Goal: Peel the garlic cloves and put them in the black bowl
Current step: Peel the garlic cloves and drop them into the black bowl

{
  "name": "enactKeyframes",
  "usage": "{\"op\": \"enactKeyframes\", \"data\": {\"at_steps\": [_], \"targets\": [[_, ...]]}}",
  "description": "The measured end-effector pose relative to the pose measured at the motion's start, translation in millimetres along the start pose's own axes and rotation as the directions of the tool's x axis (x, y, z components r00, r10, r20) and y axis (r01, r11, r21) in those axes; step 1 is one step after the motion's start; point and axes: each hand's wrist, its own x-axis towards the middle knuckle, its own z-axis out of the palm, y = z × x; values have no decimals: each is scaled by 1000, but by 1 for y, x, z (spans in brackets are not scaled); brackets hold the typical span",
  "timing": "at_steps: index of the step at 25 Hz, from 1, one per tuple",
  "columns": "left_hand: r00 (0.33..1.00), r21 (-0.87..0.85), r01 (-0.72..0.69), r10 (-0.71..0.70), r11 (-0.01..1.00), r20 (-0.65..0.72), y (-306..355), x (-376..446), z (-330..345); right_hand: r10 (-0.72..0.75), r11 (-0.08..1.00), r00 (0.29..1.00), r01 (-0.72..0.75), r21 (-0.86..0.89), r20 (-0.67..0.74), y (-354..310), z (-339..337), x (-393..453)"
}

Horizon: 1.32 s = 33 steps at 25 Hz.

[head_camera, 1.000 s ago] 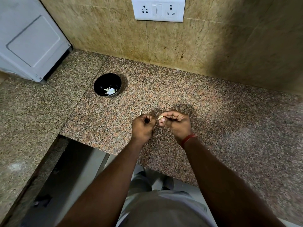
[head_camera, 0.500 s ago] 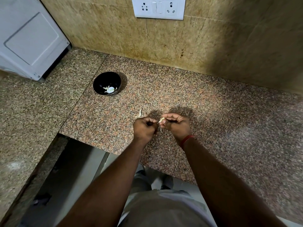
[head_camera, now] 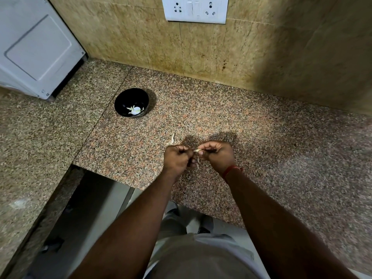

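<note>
Both hands meet just below the centre of the frame, above the speckled granite counter [head_camera: 261,137]. My right hand [head_camera: 218,156] has its fingers curled, pinching a small pale garlic clove [head_camera: 198,150] whose tip pokes out toward the other hand. My left hand [head_camera: 177,158] is curled into a fist right beside it, knuckles nearly touching the right hand; I cannot tell what its fingertips grip. A thin strip of papery skin [head_camera: 198,163] hangs down between the two hands. Another pale scrap of skin [head_camera: 172,138] lies on the counter just above the left hand. The black bowl [head_camera: 131,102] sits on the counter, well apart, toward the upper left, with a peeled white clove [head_camera: 135,110] and pale slivers inside. A red band [head_camera: 231,170] circles my right wrist. A white switch plate [head_camera: 196,9] sits on the tiled wall at the top.
</note>
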Motion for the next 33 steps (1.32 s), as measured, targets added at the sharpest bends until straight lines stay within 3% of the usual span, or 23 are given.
{"op": "enactKeyframes", "data": {"at_steps": [6,11,17,22,26,33], "targets": [[999,-46,45,-44,998,11,6,-3,-4,-15,1000,1000,15,-2,13,1,-1,2],[1000,78,5,-7,997,27,8,-1,-5,-85,984,995,93,-151,55,-8,0,1],[998,193,-54,46,980,46,18,-1,-6,-103,986,993,109,-126,52,-8,-3,4],[999,185,-29,22,982,35,18,1,-5,-106,991,993,110,-81,49,-10,-3,5],[1000,150,-15,12,989,18,17,1,-5,-68,997,997,66,50,45,-11,-2,3],[997,80,20,-26,997,76,19,3,-7,-24,983,998,11,186,65,-9,-5,4]]}}
